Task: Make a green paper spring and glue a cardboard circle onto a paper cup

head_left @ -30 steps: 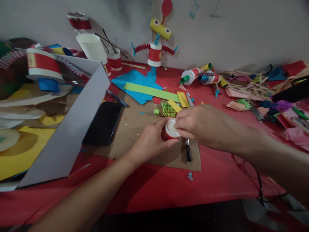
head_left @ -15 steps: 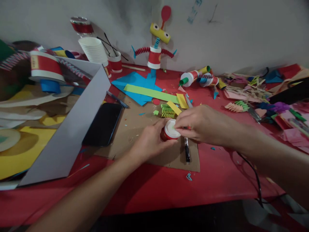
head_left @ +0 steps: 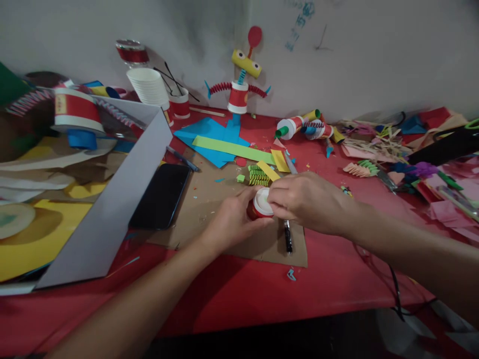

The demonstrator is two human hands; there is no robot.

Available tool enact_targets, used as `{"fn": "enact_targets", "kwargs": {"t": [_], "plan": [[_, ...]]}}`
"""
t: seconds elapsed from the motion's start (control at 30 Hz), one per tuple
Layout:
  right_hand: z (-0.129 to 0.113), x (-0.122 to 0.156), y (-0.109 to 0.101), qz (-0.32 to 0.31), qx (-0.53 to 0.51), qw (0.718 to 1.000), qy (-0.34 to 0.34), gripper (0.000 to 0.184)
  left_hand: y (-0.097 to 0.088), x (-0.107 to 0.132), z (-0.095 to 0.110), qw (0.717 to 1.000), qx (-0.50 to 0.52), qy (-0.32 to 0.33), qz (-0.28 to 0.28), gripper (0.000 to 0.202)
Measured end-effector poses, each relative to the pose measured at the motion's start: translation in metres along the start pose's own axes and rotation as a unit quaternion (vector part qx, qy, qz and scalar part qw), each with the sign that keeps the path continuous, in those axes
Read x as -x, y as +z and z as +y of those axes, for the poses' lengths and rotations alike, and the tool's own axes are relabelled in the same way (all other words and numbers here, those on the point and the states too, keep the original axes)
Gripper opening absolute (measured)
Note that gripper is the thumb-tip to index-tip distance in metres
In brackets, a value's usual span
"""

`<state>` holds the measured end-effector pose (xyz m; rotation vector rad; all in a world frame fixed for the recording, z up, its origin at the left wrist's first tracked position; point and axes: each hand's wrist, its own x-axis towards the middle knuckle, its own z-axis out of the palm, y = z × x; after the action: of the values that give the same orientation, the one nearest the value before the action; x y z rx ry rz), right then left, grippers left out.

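Observation:
A small red and white paper cup [head_left: 264, 201] sits over the cardboard sheet, its round white end facing up. My left hand [head_left: 235, 218] is wrapped around its left side, thumb below and fingers behind. Over the right edge of that white end, my right hand [head_left: 299, 199] has its fingertips pinched together; whatever is between them is hidden. A pale greenish patch shows on the white surface. Just beyond the cup lie a green folded paper spring [head_left: 258, 175] and a yellow paper strip [head_left: 268, 170]. A black pen [head_left: 288, 237] lies below my right hand.
A phone [head_left: 161, 197] rests on the cardboard [head_left: 209, 199], beside a white box [head_left: 123, 184] at left. Behind are blue paper [head_left: 202, 130], a light-green strip [head_left: 232, 148], stacked cups [head_left: 147, 86] and a paper robot [head_left: 238, 97]. Paper scraps [head_left: 441, 199] crowd the right.
My right hand's fingers have shifted slightly on the cup's white end and look more closed. My left hand keeps its hold. The view has moved a little.

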<state>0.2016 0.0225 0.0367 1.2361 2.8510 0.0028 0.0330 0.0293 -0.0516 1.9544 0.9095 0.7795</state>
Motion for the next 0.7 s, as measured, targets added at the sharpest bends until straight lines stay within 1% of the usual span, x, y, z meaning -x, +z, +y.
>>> {"fn": "enact_targets", "kwargs": {"t": [0.07,0.17,0.23,0.33,0.4,0.57,0.7], "plan": [[0.001,0.0,-0.002,-0.011,-0.003,1.0,0.007,0.019,0.001,0.0,-0.001,1.0,-0.004,-0.001,0.003,0.052],[0.0,-0.002,-0.007,-0.063,0.032,0.997,0.007,0.017,0.002,0.0,-0.001,1.0,-0.011,0.003,0.014,0.052],[-0.002,-0.003,-0.01,-0.079,0.057,0.995,0.005,0.016,0.002,0.0,-0.001,1.0,-0.009,0.006,0.015,0.051],[-0.004,-0.004,-0.008,-0.067,0.086,0.994,-0.008,0.013,0.002,0.0,-0.001,1.0,-0.003,0.011,0.011,0.051],[-0.004,-0.003,-0.005,-0.054,0.084,0.995,-0.017,0.011,0.001,0.0,-0.001,1.0,-0.004,0.016,0.012,0.051],[0.0,0.0,0.001,-0.02,0.041,0.999,-0.011,0.012,0.002,0.0,-0.001,1.0,-0.002,0.015,0.014,0.05],[0.001,0.004,0.007,0.01,0.004,1.0,0.01,0.012,0.004,0.0,-0.002,1.0,-0.008,0.017,0.022,0.051]]}}
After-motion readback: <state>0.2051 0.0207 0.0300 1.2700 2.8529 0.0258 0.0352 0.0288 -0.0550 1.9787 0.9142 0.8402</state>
